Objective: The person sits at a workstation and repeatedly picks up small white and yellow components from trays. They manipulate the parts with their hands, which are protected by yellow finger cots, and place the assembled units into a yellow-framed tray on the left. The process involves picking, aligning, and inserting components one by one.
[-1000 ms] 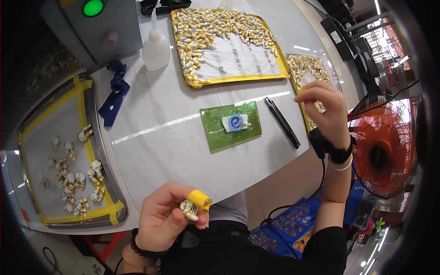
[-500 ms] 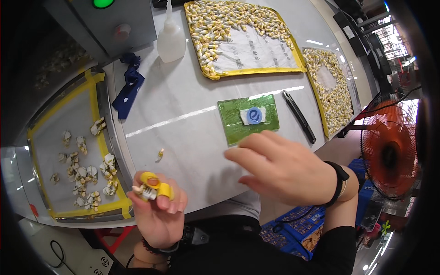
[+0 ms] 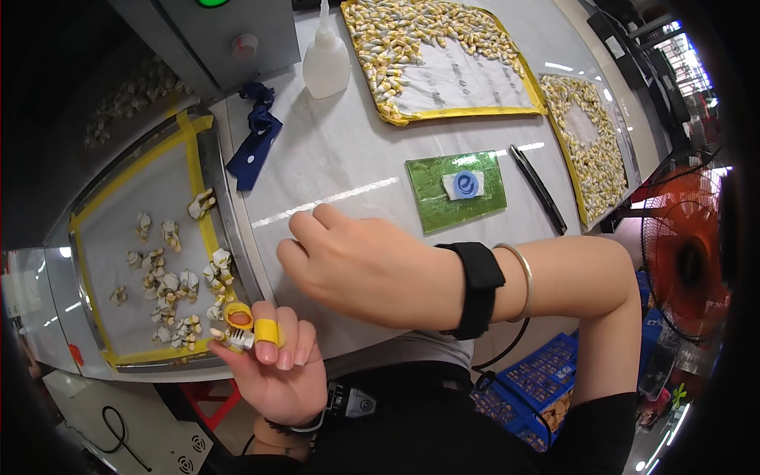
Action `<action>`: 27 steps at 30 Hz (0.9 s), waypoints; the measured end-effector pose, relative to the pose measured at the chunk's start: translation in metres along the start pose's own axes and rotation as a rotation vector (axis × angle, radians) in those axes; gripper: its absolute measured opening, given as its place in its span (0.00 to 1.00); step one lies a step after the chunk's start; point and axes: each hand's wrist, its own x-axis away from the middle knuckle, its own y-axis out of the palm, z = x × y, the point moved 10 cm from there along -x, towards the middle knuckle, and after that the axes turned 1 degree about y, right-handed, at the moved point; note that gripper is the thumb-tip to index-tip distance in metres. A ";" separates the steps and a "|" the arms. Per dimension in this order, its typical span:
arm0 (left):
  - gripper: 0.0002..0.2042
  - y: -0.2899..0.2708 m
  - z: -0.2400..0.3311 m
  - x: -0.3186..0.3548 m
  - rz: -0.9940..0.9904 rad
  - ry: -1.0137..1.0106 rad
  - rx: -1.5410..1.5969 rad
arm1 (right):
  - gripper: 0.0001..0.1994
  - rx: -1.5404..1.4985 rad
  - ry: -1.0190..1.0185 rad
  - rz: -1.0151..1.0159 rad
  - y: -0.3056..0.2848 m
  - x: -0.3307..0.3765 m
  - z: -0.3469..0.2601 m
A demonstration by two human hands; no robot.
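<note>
My left hand pinches a small white-and-yellow figurine piece between thumb and fingers. Yellow tape wraps two of these fingertips. Across the table's front part stretches my right hand, knuckles up and fingers curled downward; its fingertips and anything in them are hidden. Beside the left hand lies a taped mesh tray with several white figurine parts on it. Behind the right hand is a green slab bearing a white pad with a blue round piece.
A black utility knife lies right of the slab. Yellow-edged trays of small pieces stand at the back and right. A squeeze bottle, a dark blue cloth and a grey machine are at left. An orange fan stands right.
My right hand has swung left, from in front of the green slab to over where a small loose piece lay; that piece is now out of sight. The left hand keeps its hold.
</note>
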 end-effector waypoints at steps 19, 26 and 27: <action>0.24 0.008 -0.046 0.002 -0.020 -0.335 -0.154 | 0.09 -0.039 0.425 0.226 -0.101 0.121 0.098; 0.26 0.016 -0.065 0.005 -0.064 -0.447 -0.191 | 0.07 0.137 0.241 0.145 -0.085 0.105 0.094; 0.26 0.016 -0.068 0.006 -0.069 -0.468 -0.194 | 0.07 0.193 0.209 0.117 -0.080 0.103 0.092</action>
